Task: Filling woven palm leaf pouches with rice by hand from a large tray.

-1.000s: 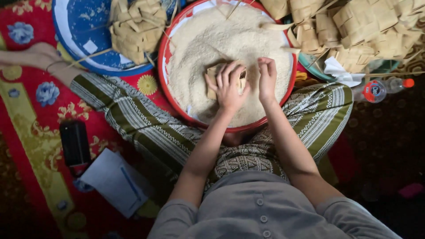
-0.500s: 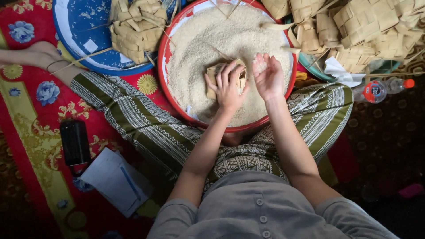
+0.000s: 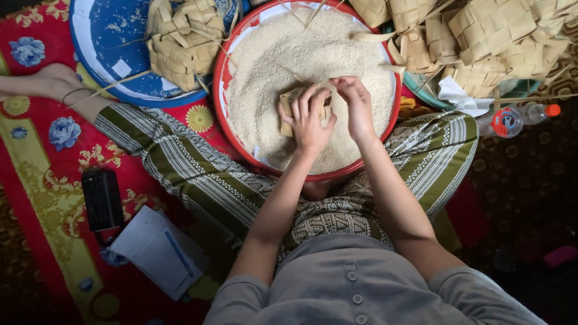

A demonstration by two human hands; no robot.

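Woven palm-leaf pouch [image 3: 289, 108] gripped in left hand [image 3: 310, 123] over rice in red basin [image 3: 220, 90], frame centre; right hand [image 3: 356, 105] fingertips pinched together just above pouch opening.

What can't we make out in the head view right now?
- Pouch: mostly covered by the left hand; its opening can't be seen.
- Right hand: fingertips pinched together above the pouch; whether they hold rice is too small to tell.
- Rice basin: near rim hidden by the forearms, far rim cut by the top edge.
- Blue tray: cut by the top edge.
- Pouch pile: runs off the top-right corner.
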